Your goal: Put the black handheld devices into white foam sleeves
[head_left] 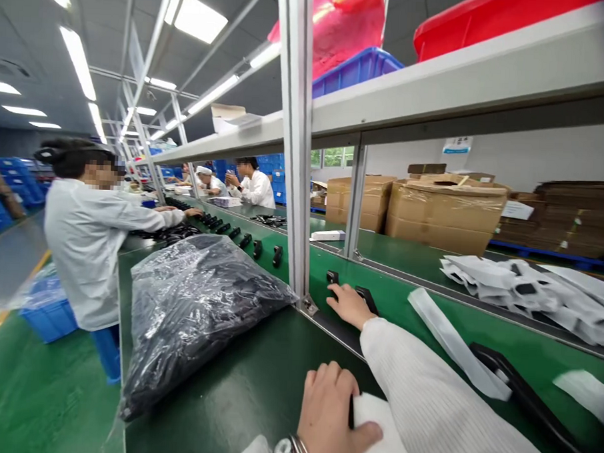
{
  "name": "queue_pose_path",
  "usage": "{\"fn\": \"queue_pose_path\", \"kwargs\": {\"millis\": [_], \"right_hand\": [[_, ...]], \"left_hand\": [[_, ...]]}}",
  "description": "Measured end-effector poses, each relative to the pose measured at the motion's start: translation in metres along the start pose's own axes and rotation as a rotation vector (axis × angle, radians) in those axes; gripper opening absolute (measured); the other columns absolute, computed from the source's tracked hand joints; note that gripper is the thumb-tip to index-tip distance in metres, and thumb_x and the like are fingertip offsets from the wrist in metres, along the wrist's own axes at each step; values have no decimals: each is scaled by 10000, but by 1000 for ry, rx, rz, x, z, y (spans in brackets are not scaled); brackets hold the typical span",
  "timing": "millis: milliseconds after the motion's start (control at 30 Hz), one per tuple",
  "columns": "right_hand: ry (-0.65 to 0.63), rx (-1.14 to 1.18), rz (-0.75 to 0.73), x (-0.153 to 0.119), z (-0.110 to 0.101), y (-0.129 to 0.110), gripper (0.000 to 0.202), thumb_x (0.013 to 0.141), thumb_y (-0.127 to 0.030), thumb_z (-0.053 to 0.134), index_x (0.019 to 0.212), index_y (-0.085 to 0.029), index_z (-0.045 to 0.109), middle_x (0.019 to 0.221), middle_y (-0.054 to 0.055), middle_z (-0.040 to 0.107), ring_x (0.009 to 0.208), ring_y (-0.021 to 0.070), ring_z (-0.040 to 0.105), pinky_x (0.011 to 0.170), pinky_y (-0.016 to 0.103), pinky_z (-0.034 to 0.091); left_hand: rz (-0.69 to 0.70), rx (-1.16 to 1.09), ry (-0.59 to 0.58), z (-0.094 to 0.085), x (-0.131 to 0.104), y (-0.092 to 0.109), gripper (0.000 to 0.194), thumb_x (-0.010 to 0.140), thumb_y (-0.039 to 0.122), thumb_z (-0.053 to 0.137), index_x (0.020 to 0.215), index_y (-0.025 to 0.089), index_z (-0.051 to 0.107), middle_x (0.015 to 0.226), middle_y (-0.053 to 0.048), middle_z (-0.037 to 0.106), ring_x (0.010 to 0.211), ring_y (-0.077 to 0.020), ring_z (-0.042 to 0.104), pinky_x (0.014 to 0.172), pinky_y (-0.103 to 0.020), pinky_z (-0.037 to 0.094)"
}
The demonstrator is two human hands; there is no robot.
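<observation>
My right hand (349, 305) reaches over the green conveyor belt with its fingers stretched out. Its fingertips are close to a small black part (332, 277); whether they touch it I cannot tell. Another black part (367, 300) lies just behind that hand, partly covered by it. Lower down, over the dark green worktop (224, 397), my left hand (328, 408) is closed on a white wrapper-like piece (380, 427), its thumb lying across it. A dark edge shows beside the wrapper, mostly hidden by the fingers.
A clear plastic bag of dark items (193, 308) fills the worktop's left. A metal post (296, 146) rises beside the belt. White strips (529, 293), a white sleeve (457, 343) and a long black handle-like part (529, 397) lie right. A co-worker (81, 243) stands left; cardboard boxes (442, 216) stand behind.
</observation>
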State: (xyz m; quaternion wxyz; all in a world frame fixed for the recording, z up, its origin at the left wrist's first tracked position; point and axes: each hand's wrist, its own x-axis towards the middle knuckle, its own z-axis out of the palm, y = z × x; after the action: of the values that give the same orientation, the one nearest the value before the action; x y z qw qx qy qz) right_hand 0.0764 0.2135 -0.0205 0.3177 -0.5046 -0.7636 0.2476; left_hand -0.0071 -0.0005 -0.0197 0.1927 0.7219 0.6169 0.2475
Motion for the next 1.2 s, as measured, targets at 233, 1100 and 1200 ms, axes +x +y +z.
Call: {"fn": "queue_pose_path", "kwargs": {"millis": [233,1100,1200], "right_hand": [[73,275,113,-4,-3,12,172,831,-307,493,926,-206,595,753,36,587,711,229,613,694,363,464],[74,1113,38,-167,-82,5,1018,734,-304,769,1427,-378,26,905,-28,631,804,221,724,811,485,564],[74,1116,39,-166,-82,7,1044,726,-302,775,1430,-371,7,905,-23,631,790,225,725,789,481,571]], "left_hand": [[29,17,-47,12,5,-11,152,705,186,645,730,203,496,830,0,541,836,-199,496,796,-375,325],[234,117,19,-12,4,6,144,885,287,573,766,207,572,737,17,597,743,-186,524,776,-347,324],[246,116,6,-11,4,6,139,882,229,549,747,205,573,733,20,603,754,-184,527,784,-347,328]]}}
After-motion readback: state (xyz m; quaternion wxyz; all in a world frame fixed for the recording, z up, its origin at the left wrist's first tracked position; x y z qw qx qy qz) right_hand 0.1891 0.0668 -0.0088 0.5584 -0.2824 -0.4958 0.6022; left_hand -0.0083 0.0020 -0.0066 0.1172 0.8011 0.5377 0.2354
